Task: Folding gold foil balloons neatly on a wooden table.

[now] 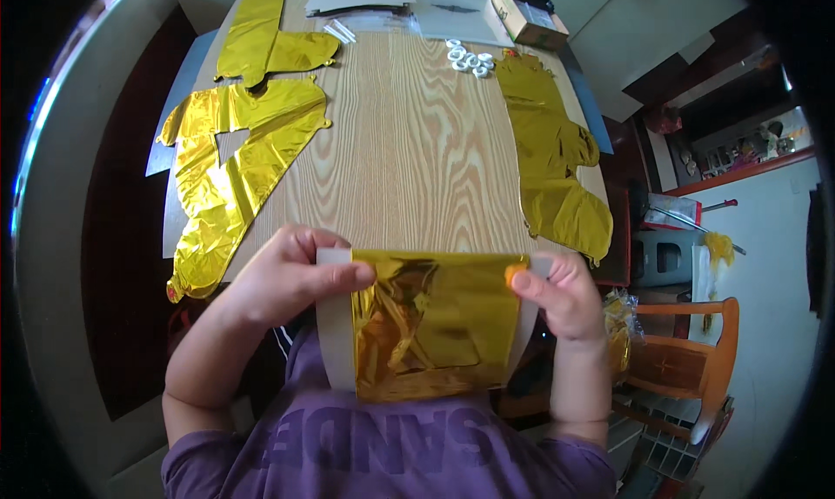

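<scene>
A folded gold foil balloon (426, 321) lies against a white card (333, 325), held up close over my purple shirt. My left hand (291, 277) grips the card's upper left corner, thumb pressing the foil's top edge. My right hand (565, 295) pinches the foil's upper right corner, where a small orange bit (513, 276) shows at my fingertips. The card's lower part is hidden behind the foil.
On the wooden table (409, 134) lie flat gold foil balloons at the left (235, 160), far left (265, 38) and right (557, 160). Small white rings (470, 60), white sticks (339, 32), papers and a cardboard box (531, 16) sit at the far end. A wooden chair (687, 360) stands at the right.
</scene>
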`<control>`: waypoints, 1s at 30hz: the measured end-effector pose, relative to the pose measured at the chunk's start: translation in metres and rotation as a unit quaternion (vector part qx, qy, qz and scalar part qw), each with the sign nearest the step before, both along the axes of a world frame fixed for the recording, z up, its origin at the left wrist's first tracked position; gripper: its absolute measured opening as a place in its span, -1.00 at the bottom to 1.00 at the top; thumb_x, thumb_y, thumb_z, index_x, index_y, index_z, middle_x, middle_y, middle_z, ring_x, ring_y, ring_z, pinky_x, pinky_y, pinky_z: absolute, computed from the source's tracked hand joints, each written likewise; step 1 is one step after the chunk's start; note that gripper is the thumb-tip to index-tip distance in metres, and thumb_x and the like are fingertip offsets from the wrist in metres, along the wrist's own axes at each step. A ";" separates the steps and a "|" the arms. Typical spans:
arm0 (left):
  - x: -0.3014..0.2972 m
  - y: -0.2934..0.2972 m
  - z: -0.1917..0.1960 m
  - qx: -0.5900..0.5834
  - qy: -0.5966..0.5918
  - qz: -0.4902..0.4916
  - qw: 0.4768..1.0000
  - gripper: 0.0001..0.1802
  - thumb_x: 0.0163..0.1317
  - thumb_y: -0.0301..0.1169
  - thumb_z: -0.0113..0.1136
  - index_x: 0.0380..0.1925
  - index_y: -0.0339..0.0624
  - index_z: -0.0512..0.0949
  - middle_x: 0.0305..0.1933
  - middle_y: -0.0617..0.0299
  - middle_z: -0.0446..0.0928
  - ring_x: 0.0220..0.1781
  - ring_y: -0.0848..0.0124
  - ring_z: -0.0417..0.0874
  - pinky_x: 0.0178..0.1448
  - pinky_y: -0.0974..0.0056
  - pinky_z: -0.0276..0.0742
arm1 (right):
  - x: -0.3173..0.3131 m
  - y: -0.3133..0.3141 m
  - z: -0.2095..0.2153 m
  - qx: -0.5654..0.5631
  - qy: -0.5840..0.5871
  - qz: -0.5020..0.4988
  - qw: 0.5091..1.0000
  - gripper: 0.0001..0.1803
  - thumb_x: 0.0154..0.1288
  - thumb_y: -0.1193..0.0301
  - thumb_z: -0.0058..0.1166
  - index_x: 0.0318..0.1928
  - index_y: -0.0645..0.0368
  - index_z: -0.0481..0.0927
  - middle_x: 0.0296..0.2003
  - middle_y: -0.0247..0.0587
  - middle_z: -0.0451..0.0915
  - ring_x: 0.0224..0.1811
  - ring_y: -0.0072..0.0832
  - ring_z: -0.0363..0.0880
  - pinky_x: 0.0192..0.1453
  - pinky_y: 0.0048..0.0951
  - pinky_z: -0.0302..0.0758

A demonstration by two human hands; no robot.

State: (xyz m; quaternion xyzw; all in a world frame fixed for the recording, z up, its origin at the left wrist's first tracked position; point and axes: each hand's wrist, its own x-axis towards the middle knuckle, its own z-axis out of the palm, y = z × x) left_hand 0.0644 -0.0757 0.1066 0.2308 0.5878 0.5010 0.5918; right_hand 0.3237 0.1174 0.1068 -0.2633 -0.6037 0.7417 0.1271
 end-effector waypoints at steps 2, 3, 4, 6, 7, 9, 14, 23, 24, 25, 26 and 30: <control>-0.004 0.012 0.016 -0.017 -0.010 0.049 0.999 -0.73 0.23 -0.25 0.48 -0.41 -0.23 0.67 -0.50 0.41 0.60 -0.47 0.65 0.55 -0.37 0.46 0.44 | -0.008 0.023 0.006 0.047 -0.003 0.023 0.999 -0.83 0.40 0.38 0.25 -0.34 0.19 0.70 -0.41 -0.56 0.60 -0.35 -0.77 0.46 -0.21 -0.61 0.41; -0.014 0.019 0.010 -0.030 0.037 0.031 0.998 -0.69 0.26 -0.18 0.44 -0.37 -0.24 0.67 -0.46 0.35 0.63 -0.46 0.62 0.58 -0.36 0.42 0.49 | -0.019 0.034 -0.001 0.040 -0.019 0.031 0.999 -0.83 0.40 0.38 0.25 -0.33 0.19 0.70 -0.41 -0.55 0.61 -0.36 -0.76 0.47 -0.21 -0.60 0.43; -0.027 0.032 -0.008 -0.042 0.086 0.001 0.995 -0.63 0.27 -0.13 0.41 -0.36 -0.27 0.67 -0.46 0.30 0.64 -0.48 0.55 0.59 -0.35 0.39 0.51 | -0.029 0.045 -0.013 0.034 -0.040 0.033 0.998 -0.84 0.40 0.38 0.25 -0.33 0.20 0.70 -0.40 -0.54 0.62 -0.36 -0.75 0.48 -0.21 -0.59 0.44; -0.039 0.051 -0.035 -0.074 0.238 -0.070 0.966 -0.55 0.26 -0.05 0.38 -0.32 -0.32 0.66 -0.46 0.22 0.65 -0.48 0.43 0.61 -0.32 0.32 0.53 | -0.043 0.063 -0.053 0.032 -0.081 0.041 0.995 -0.83 0.40 0.38 0.24 -0.31 0.21 0.70 -0.39 -0.51 0.64 -0.36 -0.74 0.50 -0.22 -0.57 0.45; -0.041 0.059 -0.040 -0.089 0.340 -0.112 0.930 -0.52 0.25 -0.02 0.38 -0.29 -0.33 0.66 -0.45 0.20 0.64 -0.47 0.36 0.62 -0.30 0.29 0.54 | -0.048 0.073 -0.076 0.039 -0.099 0.045 0.993 -0.83 0.40 0.37 0.24 -0.30 0.22 0.70 -0.38 -0.49 0.65 -0.35 -0.73 0.52 -0.22 -0.57 0.44; -0.039 0.064 -0.056 -0.079 0.548 -0.117 0.824 -0.50 0.24 -0.01 0.37 -0.23 -0.31 0.66 -0.38 0.14 0.63 -0.38 0.25 0.64 -0.22 0.22 0.56 | -0.062 0.081 -0.090 0.073 -0.151 0.061 0.984 -0.81 0.41 0.36 0.24 -0.29 0.23 0.71 -0.38 -0.48 0.66 -0.36 -0.74 0.53 -0.23 -0.57 0.45; -0.003 0.075 -0.077 0.138 0.714 -0.063 0.684 -0.32 0.24 0.01 0.31 0.16 -0.33 0.51 0.19 -0.08 0.50 0.33 0.00 0.43 0.41 -0.06 0.31 | -0.083 0.093 -0.099 0.161 -0.229 0.081 0.957 -0.79 0.40 0.35 0.24 -0.28 0.26 0.72 -0.39 -0.48 0.67 -0.37 -0.73 0.53 -0.25 -0.54 0.47; 0.027 0.089 -0.126 0.164 0.684 -0.175 0.689 -0.08 0.39 0.18 0.02 0.47 -0.37 0.18 0.59 -0.15 0.09 0.66 -0.04 0.01 0.67 -0.11 -0.18 | -0.045 0.059 -0.073 0.533 -0.305 -0.070 0.786 -0.54 0.28 0.06 0.32 -0.45 0.24 0.61 -0.51 0.10 0.64 -0.40 0.01 0.68 -0.32 -0.14 0.56; 0.026 0.087 -0.127 0.156 0.685 -0.171 0.691 -0.08 0.39 0.18 0.02 0.47 -0.37 0.18 0.60 -0.15 0.09 0.66 -0.04 0.00 0.67 -0.11 -0.19 | -0.034 0.050 -0.070 0.535 -0.311 -0.084 0.781 -0.51 0.29 0.02 0.29 -0.46 0.23 0.60 -0.49 0.08 0.66 -0.39 0.00 0.69 -0.30 -0.12 0.58; 0.026 0.087 -0.127 0.152 0.684 -0.170 0.693 -0.08 0.39 0.18 0.02 0.47 -0.37 0.18 0.60 -0.15 0.09 0.67 -0.03 -0.01 0.67 -0.10 -0.19 | -0.021 0.040 -0.067 0.536 -0.321 -0.100 0.774 -0.48 0.31 -0.02 0.26 -0.47 0.23 0.60 -0.47 0.07 0.68 -0.39 -0.01 0.69 -0.29 -0.10 0.59; 0.025 0.086 -0.127 0.151 0.687 -0.171 0.690 -0.07 0.38 0.18 0.03 0.47 -0.37 0.17 0.60 -0.15 0.08 0.67 -0.04 -0.01 0.67 -0.11 -0.18 | -0.009 0.031 -0.065 0.479 -0.343 -0.092 0.803 -0.45 0.31 -0.05 0.26 -0.47 0.23 0.59 -0.50 0.05 0.67 -0.41 -0.06 0.70 -0.32 -0.14 0.59; 0.026 0.090 -0.119 0.161 0.673 -0.174 0.701 -0.04 0.36 0.19 0.06 0.48 -0.36 0.16 0.58 -0.18 0.11 0.65 -0.09 0.02 0.65 -0.14 -0.11 | 0.029 -0.004 -0.115 0.155 -0.270 -0.097 0.945 -0.40 0.33 -0.09 0.27 -0.41 0.30 0.62 -0.58 -0.21 0.61 -0.49 -0.49 0.67 -0.40 -0.42 0.56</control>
